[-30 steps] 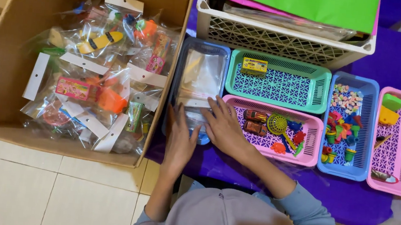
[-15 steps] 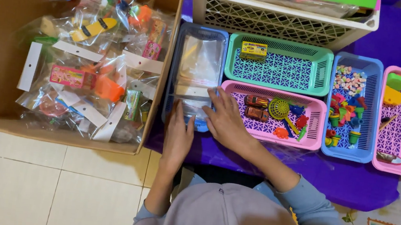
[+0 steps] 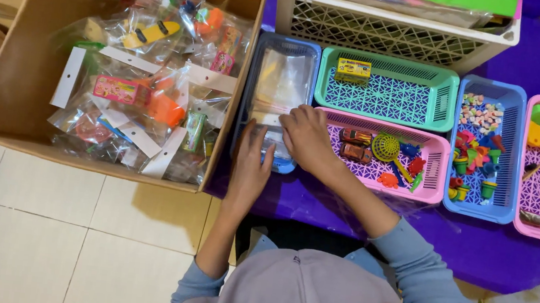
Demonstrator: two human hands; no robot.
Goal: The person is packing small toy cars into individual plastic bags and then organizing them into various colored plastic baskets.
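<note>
Clear plastic bags (image 3: 281,86) fill the blue tray (image 3: 250,89) beside the cardboard box (image 3: 51,8). Both hands press on the bags, left hand (image 3: 252,163) flat and loose, right hand (image 3: 307,135) curled over the near end, its grip unclear.

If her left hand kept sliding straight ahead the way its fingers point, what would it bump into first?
The left hand points up the blue basket it rests on. It would most likely meet the clear plastic bags lying in that basket first, then the basket's far wall. How high the hand sits above them is hard to judge.
</note>
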